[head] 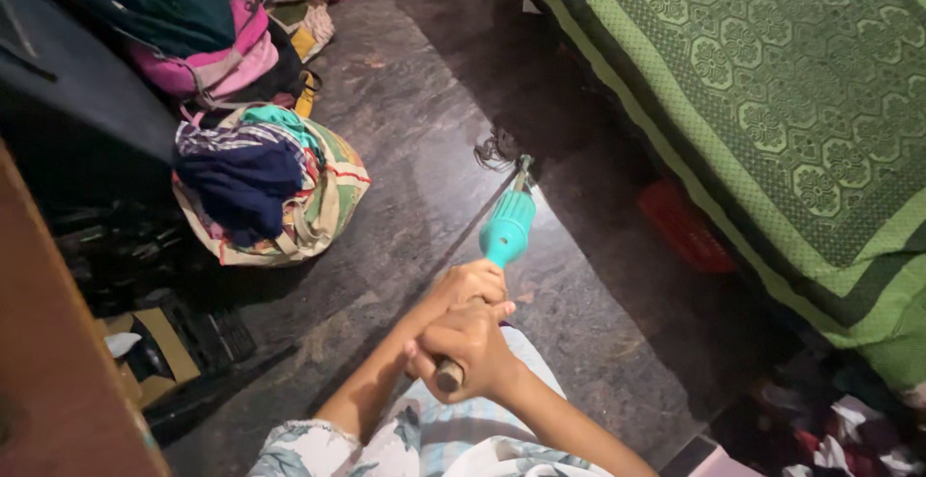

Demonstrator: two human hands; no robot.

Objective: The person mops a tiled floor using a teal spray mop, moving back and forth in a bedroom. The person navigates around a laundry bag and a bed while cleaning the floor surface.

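Both hands wrapped tight round the handle of a mop point(508, 224), w/ the stick's wooden end poking out just below the near fist. Right hand point(471, 350) is nearer the body, fingers closed round the stick's top end; left hand point(470, 282) sits just beyond it, touching it, also closed on the stick, right up against the teal plastic sleeve. From there the mop slants away to the far right, its thin metal part ending in a dark stringy head point(496, 148) on the floor point(405, 101), near the edge of the bed. Floor is dark grey stone, glossy in the middle. Bed point(772, 72) fills the right side, covered w/ a green patterned spread; a red flat thing point(683, 226) lies in the shadow under its edge, can't tell what it is. On the left, a striped cloth bag point(323, 192) stuffed w/ clothes, navy and teal on top, well apart from the mop. Beyond it a pink backpack point(217, 57) under darker bags. Near left: a cardboard box point(159, 347) and dark clutter. Near right corner: heap of mixed clothes point(849, 448). Person's floral sleeve shows at the near edge.
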